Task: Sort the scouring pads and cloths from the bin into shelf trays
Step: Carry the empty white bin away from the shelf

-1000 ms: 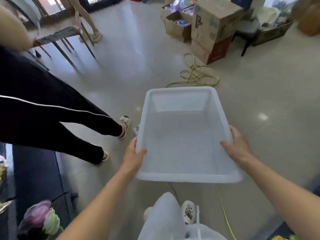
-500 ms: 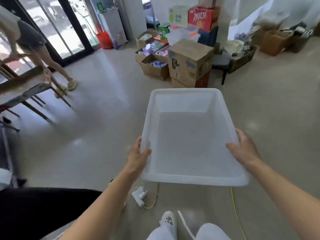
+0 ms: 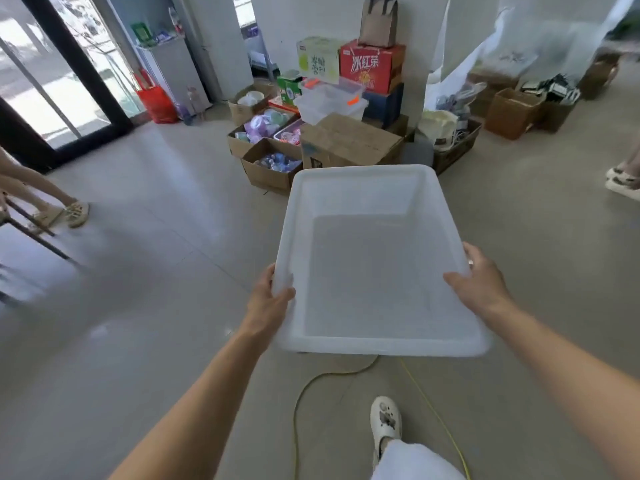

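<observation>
Above the grey floor (image 3: 156, 237), out in front of the person, the white plastic bin (image 3: 362, 197) is carried level, nothing showing inside. It looks light, stiff enough, smooth; the rolled side rims are the place to hold. The left hand (image 3: 268, 299) clasps the left rim, thumb over; the right hand (image 3: 479, 282) clasps the right.

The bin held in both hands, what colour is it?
Translucent white bin, seen in the head view.
</observation>
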`<state>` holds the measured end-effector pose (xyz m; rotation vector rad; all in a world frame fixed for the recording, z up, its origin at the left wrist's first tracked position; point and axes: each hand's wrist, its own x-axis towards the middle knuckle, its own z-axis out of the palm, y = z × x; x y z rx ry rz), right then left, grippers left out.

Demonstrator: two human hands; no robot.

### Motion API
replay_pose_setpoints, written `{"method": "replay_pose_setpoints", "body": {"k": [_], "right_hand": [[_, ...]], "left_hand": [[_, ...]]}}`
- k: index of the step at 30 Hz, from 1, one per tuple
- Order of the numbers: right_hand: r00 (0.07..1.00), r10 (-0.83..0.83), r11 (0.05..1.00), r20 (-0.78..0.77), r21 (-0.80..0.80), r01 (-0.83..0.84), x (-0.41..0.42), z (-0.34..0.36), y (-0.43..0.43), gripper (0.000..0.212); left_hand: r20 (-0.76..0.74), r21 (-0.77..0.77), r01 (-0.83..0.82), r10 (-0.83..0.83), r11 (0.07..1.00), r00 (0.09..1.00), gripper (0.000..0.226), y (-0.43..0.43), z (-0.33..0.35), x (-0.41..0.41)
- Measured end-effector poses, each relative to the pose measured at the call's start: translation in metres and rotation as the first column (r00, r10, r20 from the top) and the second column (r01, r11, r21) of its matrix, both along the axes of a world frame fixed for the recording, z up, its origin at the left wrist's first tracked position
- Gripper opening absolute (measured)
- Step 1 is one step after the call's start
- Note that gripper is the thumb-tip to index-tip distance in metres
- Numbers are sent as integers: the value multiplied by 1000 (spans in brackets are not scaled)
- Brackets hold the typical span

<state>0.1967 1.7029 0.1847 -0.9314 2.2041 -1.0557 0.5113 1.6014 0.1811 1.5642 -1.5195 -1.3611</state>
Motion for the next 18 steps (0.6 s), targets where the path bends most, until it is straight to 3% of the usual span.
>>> {"method": "replay_pose_setpoints", "body": {"k": [11, 18], "right_hand": [[999, 14, 999, 29, 47, -15, -76, 20, -212, 56], [996, -75, 997, 39, 31, 73, -75, 2, -368, 56]], "left_hand": [[-33, 28, -28, 29, 999, 999, 40, -211, 12, -80], [-12, 34, 87, -87, 996, 996, 41, -395, -1, -87]]}}
